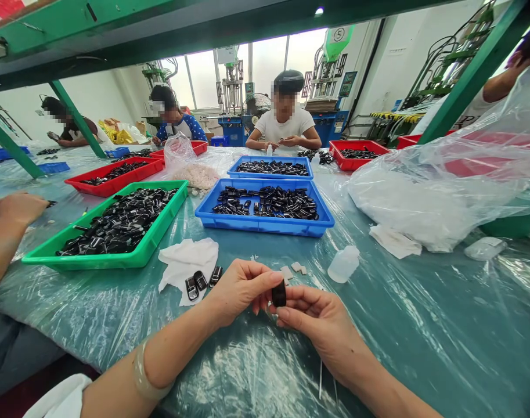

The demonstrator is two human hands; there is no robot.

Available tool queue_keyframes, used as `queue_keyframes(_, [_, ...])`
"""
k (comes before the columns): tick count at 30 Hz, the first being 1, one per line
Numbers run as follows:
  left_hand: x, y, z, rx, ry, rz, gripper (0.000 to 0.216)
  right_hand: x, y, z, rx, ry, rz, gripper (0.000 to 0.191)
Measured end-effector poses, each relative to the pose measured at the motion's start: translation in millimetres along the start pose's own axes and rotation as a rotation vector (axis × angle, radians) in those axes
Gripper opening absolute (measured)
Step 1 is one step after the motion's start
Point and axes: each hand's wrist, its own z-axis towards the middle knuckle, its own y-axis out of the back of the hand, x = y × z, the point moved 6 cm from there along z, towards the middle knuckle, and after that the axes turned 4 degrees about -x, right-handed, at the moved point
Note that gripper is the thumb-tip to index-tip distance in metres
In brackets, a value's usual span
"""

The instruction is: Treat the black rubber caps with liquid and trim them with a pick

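Observation:
Between my hands, above the plastic-covered table, is a small black plastic part (279, 294). My left hand (242, 287) pinches its upper end between thumb and fingers. The lower end is gripped by the thumb and fingertips of my right hand (314, 313). Several similar black parts (199, 281) lie on and beside a crumpled white cloth (171, 264), left of my left hand. Small white blocks (296, 267) sit just beyond my fingers. A translucent squeeze bottle (343, 264) lies tilted on the table, past my right hand.
Ahead stand a blue tray (265, 225) and a green tray (94, 262), both holding many black parts. A large clear plastic bag (404, 197) spreads at the right. A co-worker's arm (7, 232) reaches in from the left. Another person (284, 125) sits opposite. Green frame bars cross overhead.

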Motion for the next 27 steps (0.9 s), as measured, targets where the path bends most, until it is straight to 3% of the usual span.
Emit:
queue_keyframes(11, [2,0,0,0.014,0.013,-0.056,0.03,4,-3,1,0.029,0.029,-0.001,0.019])
queue_keyframes(16, [2,0,1,0.006,0.003,-0.045,0.03,7,1,-1,0.03,0.101,-0.191,0.019])
queue_keyframes(23, [-2,2,0,-0.001,-0.031,-0.073,0.029,31,20,-5,-0.243,0.365,-0.684,0.024])
queue_keyframes(27, [-1,0,-3,0.016,0.02,-0.14,0.03,66,27,-21,-0.521,0.758,-0.889,0.024])
